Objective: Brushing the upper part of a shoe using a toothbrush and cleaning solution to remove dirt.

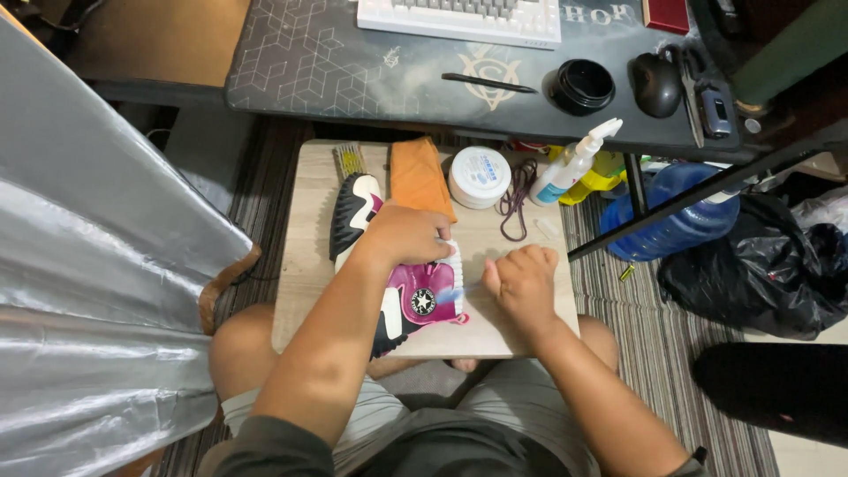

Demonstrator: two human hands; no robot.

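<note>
Left hand [408, 237] clamps down on a magenta, black and white high-top sneaker [389, 265] lying on its side on the small wooden table [300, 265]; the shoe's long axis runs from toe far-left to heel near-right. Right hand [523, 281] is fisted around a thin brush handle, its pale bristle end [450, 294] pointing left, touching the sole edge just under the left hand. Beyond the grips: orange cloth [419, 177], white round jar [479, 177], spray bottle [570, 168].

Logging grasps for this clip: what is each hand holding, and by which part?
Left hand grips the pink sneaker on top. Right hand is fisted around a small brush's handle, its tip at the sneaker's side.
</note>
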